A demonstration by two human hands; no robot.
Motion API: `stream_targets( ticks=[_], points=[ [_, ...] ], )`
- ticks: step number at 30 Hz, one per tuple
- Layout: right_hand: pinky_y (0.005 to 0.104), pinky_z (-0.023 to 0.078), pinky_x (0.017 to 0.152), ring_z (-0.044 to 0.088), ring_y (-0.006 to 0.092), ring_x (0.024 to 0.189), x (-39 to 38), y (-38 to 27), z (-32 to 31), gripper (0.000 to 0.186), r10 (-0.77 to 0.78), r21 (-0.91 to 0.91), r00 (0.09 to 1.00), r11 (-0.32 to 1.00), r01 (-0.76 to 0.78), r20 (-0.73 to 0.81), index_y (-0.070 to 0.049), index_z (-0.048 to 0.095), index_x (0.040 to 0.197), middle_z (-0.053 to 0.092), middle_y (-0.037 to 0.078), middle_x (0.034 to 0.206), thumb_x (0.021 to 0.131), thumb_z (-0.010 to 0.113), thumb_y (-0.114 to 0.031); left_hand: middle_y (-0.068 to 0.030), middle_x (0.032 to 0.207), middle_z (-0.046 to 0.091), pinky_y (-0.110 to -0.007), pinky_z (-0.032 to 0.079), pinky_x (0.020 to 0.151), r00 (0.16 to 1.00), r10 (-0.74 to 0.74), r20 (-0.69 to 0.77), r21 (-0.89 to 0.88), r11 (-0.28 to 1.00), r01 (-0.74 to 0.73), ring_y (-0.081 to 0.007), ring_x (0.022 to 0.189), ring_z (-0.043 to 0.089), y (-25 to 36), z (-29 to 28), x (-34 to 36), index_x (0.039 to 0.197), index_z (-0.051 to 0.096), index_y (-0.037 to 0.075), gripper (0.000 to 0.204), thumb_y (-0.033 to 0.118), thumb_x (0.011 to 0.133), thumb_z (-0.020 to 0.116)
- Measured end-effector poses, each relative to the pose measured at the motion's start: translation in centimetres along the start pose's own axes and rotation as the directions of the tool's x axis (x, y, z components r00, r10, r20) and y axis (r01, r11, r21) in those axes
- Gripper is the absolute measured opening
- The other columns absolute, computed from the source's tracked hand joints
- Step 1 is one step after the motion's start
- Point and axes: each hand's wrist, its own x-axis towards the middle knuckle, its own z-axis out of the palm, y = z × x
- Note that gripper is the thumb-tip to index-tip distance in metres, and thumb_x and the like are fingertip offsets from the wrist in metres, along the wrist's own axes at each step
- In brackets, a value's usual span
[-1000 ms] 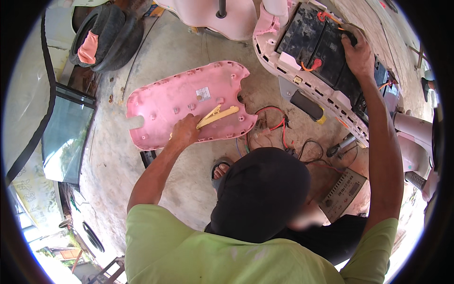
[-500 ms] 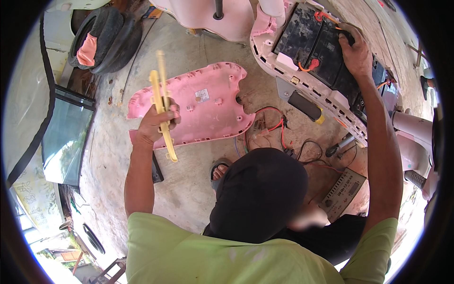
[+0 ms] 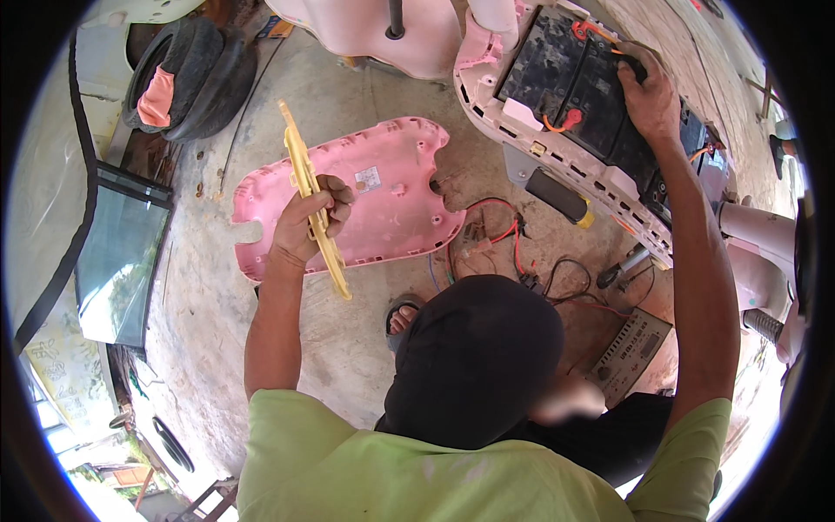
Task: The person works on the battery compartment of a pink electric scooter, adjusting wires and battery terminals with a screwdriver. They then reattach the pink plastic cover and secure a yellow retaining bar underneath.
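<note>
My left hand [image 3: 311, 222] is closed round the middle of a long, narrow yellow plastic trim strip [image 3: 301, 161]. The strip is held tilted above a pink plastic panel [image 3: 383, 224], whose inner side faces up on the floor. At the upper right, a row of dusty black batteries [image 3: 600, 96] sits in a pale pink vehicle frame [image 3: 513, 122]. My right hand [image 3: 651, 94] is at the edge of one battery, thumb and fingers bent round a black part there. Orange leads with red terminal covers [image 3: 571, 118] run across the batteries.
Black tyres [image 3: 187, 83] with a pink cloth lie at the upper left. A glass pane [image 3: 122, 257] leans at the left. Red and black wires [image 3: 513, 233] and a grey box-shaped device [image 3: 633, 348] lie on the concrete floor beside my legs. A pink body part [image 3: 374, 35] stands at the top.
My left hand has moved right and turned the yellow strip, which now looks narrower. My right hand stays on the battery. The view has shifted slightly.
</note>
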Motion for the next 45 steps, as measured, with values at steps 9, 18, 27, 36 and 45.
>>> stream_targets(
  ticks=[9,18,27,36,45],
  points=[
    [0.0447,0.050,0.100,0.065,0.0373,0.117,0.1,-0.4,-0.1,0.032,0.005,0.006,1.000,1.000,-0.005,0.002,-0.018,0.070,0.123,0.070,0.012,0.124,0.093,0.065,-0.026,-0.0221,0.091,0.074,-0.046,0.058,0.077,0.904,0.198,-0.378,0.925,0.053,0.376,-0.0361,0.086,0.074,-1.1,-0.8,7.0,0.100,0.073,0.002,0.025,0.021,0.085,0.071],
    [0.0448,0.050,0.100,0.065,0.0366,0.117,-0.1,-0.6,-0.3,0.032,0.047,0.001,0.999,0.999,-0.047,0.019,-0.018,0.071,0.122,0.070,0.011,0.124,0.092,0.066,-0.028,-0.0223,0.102,0.074,-0.051,0.056,0.089,0.927,0.257,-0.272,0.906,-0.257,0.337,-0.0410,0.100,0.071,-4.2,-2.5,9.4,0.102,0.073,0.004,0.026,0.023,0.086,0.066],
    [0.0468,0.050,0.099,0.063,0.0391,0.111,0.3,-3.1,-2.3,0.032,-0.021,0.028,1.000,0.999,0.021,0.009,-0.007,0.069,0.115,0.070,0.017,0.112,0.084,0.067,-0.015,-0.0168,0.090,0.075,-0.038,0.057,0.077,0.981,-0.094,-0.168,0.979,0.100,0.177,-0.0238,0.081,0.073,-3.8,6.3,-0.5,0.104,0.073,0.001,0.032,0.025,0.084,0.076],
    [0.0456,0.050,0.101,0.064,0.0368,0.118,-0.1,-0.4,-0.1,0.032,0.010,-0.016,1.000,1.000,-0.010,-0.008,-0.019,0.070,0.124,0.070,0.009,0.125,0.094,0.064,-0.030,-0.0194,0.120,0.066,-0.054,0.054,0.089,0.981,-0.150,-0.122,0.979,-0.179,0.095,-0.0426,0.106,0.065,-15.0,-0.5,-7.5,0.124,0.063,0.011,0.038,0.019,0.087,0.070],
    [0.0452,0.049,0.101,0.063,0.0379,0.119,0.0,-0.4,-0.2,0.034,0.048,-0.008,0.999,0.999,-0.048,0.017,-0.020,0.070,0.126,0.069,0.012,0.128,0.095,0.063,-0.029,-0.0182,0.125,0.066,-0.052,0.052,0.097,0.987,0.143,-0.073,0.950,-0.290,0.112,-0.0407,0.119,0.061,-13.5,-1.5,-8.1,0.132,0.060,0.009,0.057,0.017,0.079,0.079]
  ],
)
